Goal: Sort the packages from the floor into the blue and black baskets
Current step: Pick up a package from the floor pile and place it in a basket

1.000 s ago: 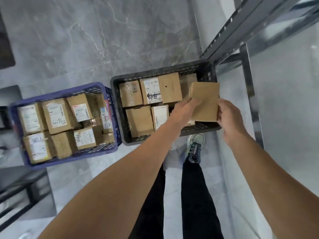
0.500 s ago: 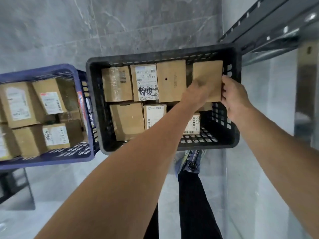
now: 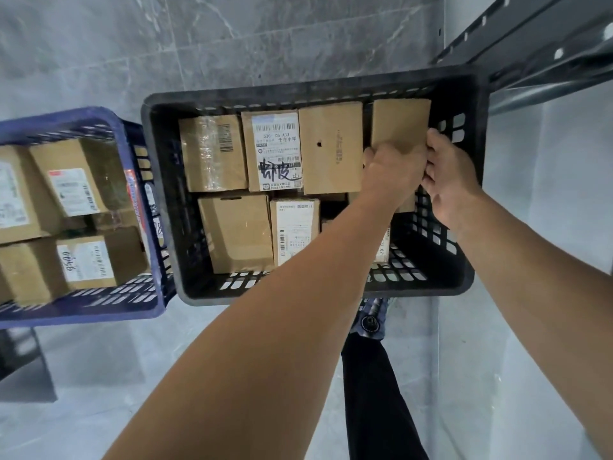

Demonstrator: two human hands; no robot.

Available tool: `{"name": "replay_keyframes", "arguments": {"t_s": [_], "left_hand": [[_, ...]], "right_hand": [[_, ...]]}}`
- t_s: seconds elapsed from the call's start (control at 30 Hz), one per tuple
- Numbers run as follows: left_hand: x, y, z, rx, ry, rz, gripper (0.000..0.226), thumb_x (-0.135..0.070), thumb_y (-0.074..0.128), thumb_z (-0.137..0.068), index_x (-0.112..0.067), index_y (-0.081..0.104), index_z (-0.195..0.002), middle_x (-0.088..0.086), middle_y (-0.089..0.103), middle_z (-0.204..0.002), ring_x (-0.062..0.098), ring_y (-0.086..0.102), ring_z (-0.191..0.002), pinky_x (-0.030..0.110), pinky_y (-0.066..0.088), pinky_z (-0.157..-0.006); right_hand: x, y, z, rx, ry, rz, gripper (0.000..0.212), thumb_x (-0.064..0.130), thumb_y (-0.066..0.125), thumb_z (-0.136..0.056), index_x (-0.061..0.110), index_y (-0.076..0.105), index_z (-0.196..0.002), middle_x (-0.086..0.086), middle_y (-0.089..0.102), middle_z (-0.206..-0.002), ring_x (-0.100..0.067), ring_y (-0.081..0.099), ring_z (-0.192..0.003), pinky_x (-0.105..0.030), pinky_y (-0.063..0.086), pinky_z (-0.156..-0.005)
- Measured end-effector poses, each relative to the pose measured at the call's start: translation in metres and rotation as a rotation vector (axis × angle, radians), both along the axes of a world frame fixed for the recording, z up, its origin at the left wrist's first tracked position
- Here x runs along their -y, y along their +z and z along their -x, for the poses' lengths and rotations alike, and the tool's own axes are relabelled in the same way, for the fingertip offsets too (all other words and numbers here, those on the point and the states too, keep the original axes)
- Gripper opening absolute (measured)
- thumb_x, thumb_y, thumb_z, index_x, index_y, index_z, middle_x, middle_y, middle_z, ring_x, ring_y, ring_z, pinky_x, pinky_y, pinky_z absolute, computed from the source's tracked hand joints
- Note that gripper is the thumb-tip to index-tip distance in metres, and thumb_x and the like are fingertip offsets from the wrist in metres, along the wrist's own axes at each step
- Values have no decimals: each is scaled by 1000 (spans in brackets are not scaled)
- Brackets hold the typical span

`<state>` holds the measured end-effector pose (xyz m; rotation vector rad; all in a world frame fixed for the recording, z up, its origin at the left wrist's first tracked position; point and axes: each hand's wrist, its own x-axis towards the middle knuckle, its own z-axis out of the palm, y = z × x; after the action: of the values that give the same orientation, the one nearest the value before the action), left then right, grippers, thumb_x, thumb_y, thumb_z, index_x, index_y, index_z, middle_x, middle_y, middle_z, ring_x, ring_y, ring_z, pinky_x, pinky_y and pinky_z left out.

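A plain brown cardboard package (image 3: 400,122) stands in the far right corner of the black basket (image 3: 331,290). My left hand (image 3: 393,171) grips its near left edge and my right hand (image 3: 449,179) holds its near right edge against the basket's right wall. Several other cardboard packages fill the black basket, one with a white label and black handwriting (image 3: 275,151). The blue basket (image 3: 83,308) sits to the left, also holding several labelled packages.
A grey metal shelf frame (image 3: 530,44) runs along the upper right, just behind the black basket. Grey marble-patterned floor (image 3: 232,34) lies beyond the baskets. My dark trouser leg and shoe (image 3: 373,323) are below the black basket. A dark object (image 3: 23,370) sits at lower left.
Both hands carried the plain package from above the black basket's right rim down into its far right corner. The view moved closer to the baskets.
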<state>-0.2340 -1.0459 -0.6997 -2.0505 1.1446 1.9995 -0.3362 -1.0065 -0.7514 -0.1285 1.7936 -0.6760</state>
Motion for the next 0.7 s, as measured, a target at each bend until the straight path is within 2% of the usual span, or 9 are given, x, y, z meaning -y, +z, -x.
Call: {"name": "replay_keyframes", "arguments": {"t_s": [0.1,0.17,0.3,0.4,0.43,0.5,0.53,0.6,0.7], "left_hand": [[-5,-1,1,11,42,19,59,-34,52,-102,-10,39,-155,12,35,-158,32,45,-137,41,41,-109],[-8,-2,1,10,93,35,59,-32,53,-102,-11,39,-155,11,38,-158,31,45,-139,44,42,-113],[-7,10,-2,-10,190,47,59,-30,54,-100,-15,40,-155,8,41,-159,28,46,-140,46,43,-114],[-6,26,-8,-28,221,28,53,-32,52,-103,-18,45,-154,7,47,-153,25,51,-133,36,46,-101],[-6,31,-12,-29,227,26,52,-32,52,-104,-19,45,-154,7,48,-153,25,51,-132,36,45,-98],[-8,44,-20,-39,236,27,52,-26,53,-104,-18,45,-154,8,48,-153,26,49,-135,38,46,-103],[-10,54,-24,-43,241,27,52,-24,53,-104,-18,44,-155,8,48,-154,26,49,-137,40,45,-107],[-14,79,-34,-52,250,41,53,-27,55,-103,-18,44,-155,8,49,-153,27,49,-137,42,44,-111],[-19,130,-52,-80,277,69,57,-35,60,-101,-19,45,-153,6,50,-151,26,50,-135,46,44,-114]], "right_hand": [[5,1,1,15,44,15,51,54,55,-100,27,62,-142,7,69,-134,-12,65,-124,-36,48,-113],[6,3,2,9,74,12,58,58,56,-95,27,61,-143,7,68,-136,-12,63,-126,-38,45,-115],[7,10,3,33,105,6,42,49,50,-105,26,63,-138,8,71,-129,-8,65,-121,-33,45,-113],[8,20,3,34,115,11,29,43,47,-109,31,63,-128,19,67,-116,3,62,-109,-20,45,-100],[8,27,2,30,110,18,32,43,47,-109,29,61,-134,19,64,-122,2,60,-113,-19,44,-100],[6,44,1,4,75,52,54,44,49,-108,19,46,-155,8,52,-151,-7,49,-138,-27,37,-116],[5,56,-1,-5,49,71,60,44,49,-107,17,39,-159,3,45,-161,-12,42,-147,-32,32,-123],[1,85,-7,1,41,116,62,44,49,-108,16,37,-161,-1,41,-164,-14,40,-150,-36,30,-126],[-6,139,-23,19,36,188,57,43,50,-107,17,44,-157,2,50,-157,-13,45,-145,-34,32,-123]]}}
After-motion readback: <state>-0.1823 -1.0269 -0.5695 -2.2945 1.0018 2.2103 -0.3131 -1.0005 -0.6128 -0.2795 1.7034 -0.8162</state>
